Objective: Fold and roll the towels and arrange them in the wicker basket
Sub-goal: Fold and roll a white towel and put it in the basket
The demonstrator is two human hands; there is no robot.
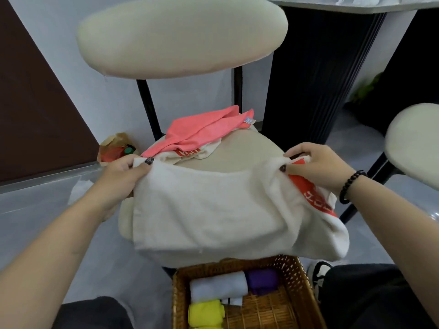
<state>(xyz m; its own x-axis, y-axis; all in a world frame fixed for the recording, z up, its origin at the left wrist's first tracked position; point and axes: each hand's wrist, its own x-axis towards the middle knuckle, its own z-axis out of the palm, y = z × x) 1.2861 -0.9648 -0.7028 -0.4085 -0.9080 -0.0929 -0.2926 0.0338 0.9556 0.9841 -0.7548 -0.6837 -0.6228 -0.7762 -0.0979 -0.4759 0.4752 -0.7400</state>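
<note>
Chair seat [244, 150], wicker basket [306, 288], three rolled towels [218, 287]

Single head view, looking forward and down, close over chair seat [237, 148].

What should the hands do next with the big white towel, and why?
Probably bring the two pinched corners forward to fold the white towel in half. The left hand and right hand each grip a top corner, and it lies spread, unrolled, over the chair seat.
</note>
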